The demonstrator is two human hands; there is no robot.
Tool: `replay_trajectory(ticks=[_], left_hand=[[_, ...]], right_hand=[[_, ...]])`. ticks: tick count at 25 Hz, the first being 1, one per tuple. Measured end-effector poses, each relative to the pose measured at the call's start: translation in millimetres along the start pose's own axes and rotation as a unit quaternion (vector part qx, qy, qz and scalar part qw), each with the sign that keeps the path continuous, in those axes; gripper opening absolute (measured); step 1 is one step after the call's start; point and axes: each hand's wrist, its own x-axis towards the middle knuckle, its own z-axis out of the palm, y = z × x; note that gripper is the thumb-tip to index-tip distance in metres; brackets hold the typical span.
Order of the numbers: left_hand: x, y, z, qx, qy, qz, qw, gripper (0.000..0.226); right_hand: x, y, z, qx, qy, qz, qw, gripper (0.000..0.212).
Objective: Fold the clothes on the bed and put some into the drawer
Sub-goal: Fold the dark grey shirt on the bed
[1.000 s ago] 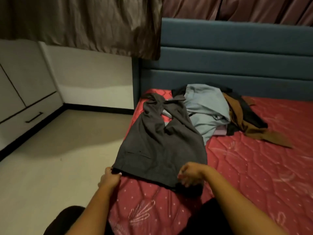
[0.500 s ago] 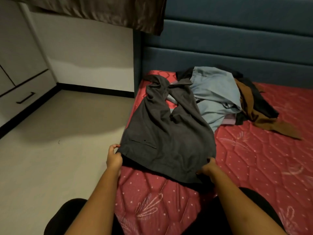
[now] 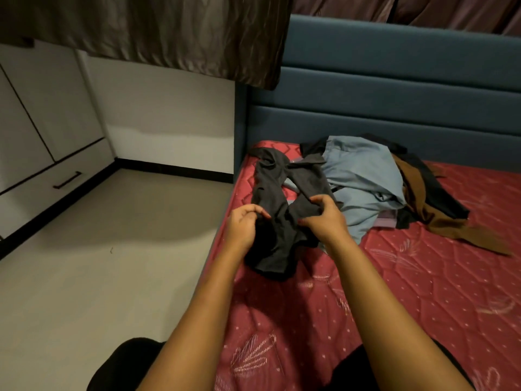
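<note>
Folding far along?
Barely: left hand (image 3: pixel 244 225) and right hand (image 3: pixel 324 218) each pinch the grey trousers (image 3: pixel 270 249), bunched near the bed (image 3: pixel 423 292) edge
And the rest?
Pile (image 3: pixel 363 179) looks unfolded by the headboard (image 3: pixel 394 80); drawer (image 3: pixel 56 182) closed

Hands, two: left hand (image 3: pixel 241 230), right hand (image 3: pixel 324 218). Garments, four discernible: one grey garment (image 3: pixel 275 249), one light-blue garment (image 3: pixel 363 176), one brown garment (image 3: pixel 415 198), one black garment (image 3: pixel 442 196). One bed (image 3: pixel 423 292); one drawer (image 3: pixel 56 182).

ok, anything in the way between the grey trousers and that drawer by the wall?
Nothing visible. The left hand and right hand grip the grey trousers; only bare floor lies between the bed and the shut drawer.
</note>
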Motion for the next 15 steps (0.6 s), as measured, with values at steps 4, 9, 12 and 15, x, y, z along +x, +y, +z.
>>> replay_trajectory(ticks=[4, 9, 12, 15], left_hand=[[-20.0, 40.1, 22.0, 0.015, 0.019, 0.081, 0.996, 0.029], [-26.9, 71.5, 22.2, 0.026, 0.089, 0.077, 0.993, 0.027], [-28.7, 77.0, 21.3, 0.034, 0.117, 0.078, 0.99, 0.026], [-27.3, 86.9, 11.2, 0.06, 0.114, 0.089, 0.988, 0.012]], right_hand=[[-22.0, -42.3, 9.1, 0.148, -0.022, -0.089, 0.985, 0.046], [-44.1, -50.8, 8.1, 0.113, -0.028, -0.187, 0.975, 0.039], [-52.9, -54.8, 3.9, 0.096, -0.074, -0.227, 0.966, 0.045], [-53.2, -53.2, 2.6, 0.095, -0.115, -0.282, 0.948, 0.05]])
